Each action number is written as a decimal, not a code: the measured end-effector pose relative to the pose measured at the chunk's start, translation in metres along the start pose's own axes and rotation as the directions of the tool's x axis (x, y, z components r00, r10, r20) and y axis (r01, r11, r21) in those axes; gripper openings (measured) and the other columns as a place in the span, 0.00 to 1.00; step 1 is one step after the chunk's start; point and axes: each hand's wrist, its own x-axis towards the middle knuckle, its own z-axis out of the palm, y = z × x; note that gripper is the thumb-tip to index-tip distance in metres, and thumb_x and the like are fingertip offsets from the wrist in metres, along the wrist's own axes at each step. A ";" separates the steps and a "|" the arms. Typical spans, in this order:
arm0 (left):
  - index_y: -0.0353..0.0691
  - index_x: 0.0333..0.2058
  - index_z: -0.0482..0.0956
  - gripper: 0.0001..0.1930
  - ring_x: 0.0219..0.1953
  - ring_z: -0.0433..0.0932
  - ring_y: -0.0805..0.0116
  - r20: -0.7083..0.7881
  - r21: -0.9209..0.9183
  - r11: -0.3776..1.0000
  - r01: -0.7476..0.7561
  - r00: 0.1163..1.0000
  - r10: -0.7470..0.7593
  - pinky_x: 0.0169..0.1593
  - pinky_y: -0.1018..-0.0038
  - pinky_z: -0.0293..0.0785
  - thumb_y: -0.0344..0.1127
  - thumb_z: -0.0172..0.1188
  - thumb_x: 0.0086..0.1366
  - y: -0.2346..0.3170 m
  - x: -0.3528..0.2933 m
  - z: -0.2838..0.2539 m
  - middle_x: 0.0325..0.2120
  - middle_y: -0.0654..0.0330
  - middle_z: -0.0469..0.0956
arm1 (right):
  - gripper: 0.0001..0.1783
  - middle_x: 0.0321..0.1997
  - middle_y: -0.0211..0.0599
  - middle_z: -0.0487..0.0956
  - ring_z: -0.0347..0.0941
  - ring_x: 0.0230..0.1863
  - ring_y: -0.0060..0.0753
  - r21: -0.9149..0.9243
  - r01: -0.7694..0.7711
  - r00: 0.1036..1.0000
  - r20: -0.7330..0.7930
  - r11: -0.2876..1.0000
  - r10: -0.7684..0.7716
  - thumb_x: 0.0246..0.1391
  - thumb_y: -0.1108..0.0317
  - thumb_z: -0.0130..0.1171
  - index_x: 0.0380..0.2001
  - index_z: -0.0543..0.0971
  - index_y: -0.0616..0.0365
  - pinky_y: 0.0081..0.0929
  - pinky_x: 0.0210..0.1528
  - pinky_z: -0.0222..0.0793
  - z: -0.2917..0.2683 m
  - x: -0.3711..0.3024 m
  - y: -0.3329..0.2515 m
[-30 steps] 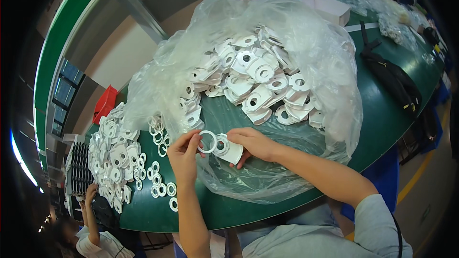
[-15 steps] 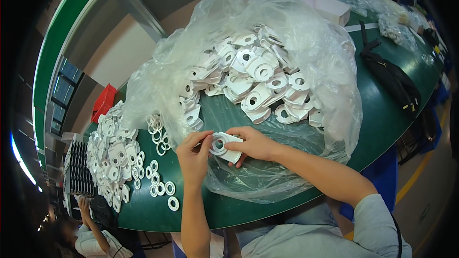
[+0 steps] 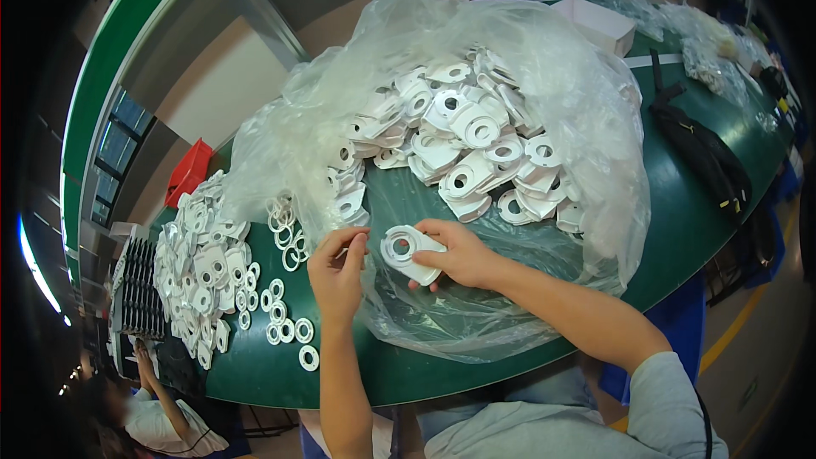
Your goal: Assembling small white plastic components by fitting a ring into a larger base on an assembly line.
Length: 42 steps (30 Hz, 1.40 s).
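Between the thumb and fingers of my right hand (image 3: pixel 463 257) is a white plastic part (image 3: pixel 425 270), a flat plate with a round ringed hole at its left end. My left hand (image 3: pixel 337 276) is just left of that part, apart from it. Its thumb and forefinger are pinched together; whether anything tiny is between them cannot be made out. Beyond my hands, a heap of similar white parts (image 3: pixel 482 132) lies in a large open clear plastic bag (image 3: pixel 599 110).
A second pile of white parts (image 3: pixel 200 259) is on the green table (image 3: pixel 340 378) at left, with loose white rings (image 3: pixel 304 331) beside it. A red bin (image 3: pixel 189 172), black racks (image 3: pixel 138 289), a white box (image 3: pixel 597 24) and a black bag (image 3: pixel 701 149) stand around. Another person (image 3: pixel 161 416) sits at lower left.
My left hand has come away from the white part's ring and moved slightly left. The right hand still holds the part, moved slightly right. The whole view has shifted a little.
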 end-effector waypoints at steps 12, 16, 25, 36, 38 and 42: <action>0.27 0.37 0.79 0.08 0.25 0.78 0.73 0.221 -0.242 0.937 0.252 0.955 -0.200 0.29 0.80 0.73 0.27 0.57 0.61 0.003 -0.005 0.007 0.25 0.57 0.79 | 0.12 0.37 0.33 0.77 0.77 0.30 0.23 -0.088 0.109 0.993 -0.030 0.990 -0.112 0.59 0.65 0.52 0.43 0.71 0.61 0.17 0.26 0.70 0.002 -0.001 0.000; 0.27 0.37 0.78 0.08 0.23 0.78 0.72 0.173 -0.187 0.960 0.209 0.969 -0.177 0.29 0.80 0.75 0.26 0.56 0.62 0.001 -0.008 0.013 0.25 0.56 0.79 | 0.14 0.32 0.32 0.78 0.75 0.26 0.18 -0.085 0.128 0.990 -0.052 0.988 -0.133 0.59 0.61 0.54 0.41 0.72 0.61 0.15 0.21 0.67 0.005 -0.001 -0.001; 0.24 0.37 0.77 0.07 0.25 0.79 0.71 0.168 -0.212 0.949 0.234 0.965 -0.200 0.31 0.79 0.76 0.23 0.55 0.62 0.001 -0.010 0.017 0.26 0.54 0.79 | 0.13 0.33 0.32 0.78 0.76 0.28 0.20 -0.097 0.100 0.993 -0.049 0.990 -0.105 0.62 0.61 0.48 0.42 0.72 0.60 0.14 0.20 0.67 0.004 -0.003 -0.002; 0.24 0.39 0.76 0.08 0.29 0.79 0.72 0.176 -0.259 0.943 0.207 0.970 -0.165 0.34 0.79 0.76 0.21 0.54 0.61 0.001 -0.011 0.021 0.30 0.55 0.79 | 0.14 0.31 0.34 0.77 0.76 0.26 0.21 -0.106 0.127 0.982 -0.128 0.986 -0.140 0.64 0.60 0.43 0.37 0.72 0.61 0.15 0.18 0.67 0.001 -0.001 0.003; 0.25 0.40 0.76 0.09 0.30 0.78 0.72 0.182 -0.269 0.943 0.199 0.971 -0.153 0.35 0.79 0.76 0.21 0.54 0.61 -0.001 -0.011 0.020 0.31 0.56 0.79 | 0.14 0.31 0.34 0.77 0.76 0.26 0.21 -0.091 0.137 0.981 -0.127 0.986 -0.148 0.64 0.60 0.43 0.37 0.72 0.61 0.15 0.18 0.68 0.000 -0.001 0.004; 0.25 0.40 0.76 0.09 0.32 0.78 0.73 0.175 -0.298 0.940 0.166 0.977 -0.117 0.37 0.79 0.75 0.21 0.54 0.61 0.000 -0.011 0.022 0.32 0.57 0.78 | 0.14 0.31 0.33 0.77 0.75 0.27 0.20 -0.071 0.134 0.982 -0.126 0.988 -0.142 0.64 0.60 0.44 0.39 0.72 0.61 0.15 0.19 0.68 0.000 0.000 0.004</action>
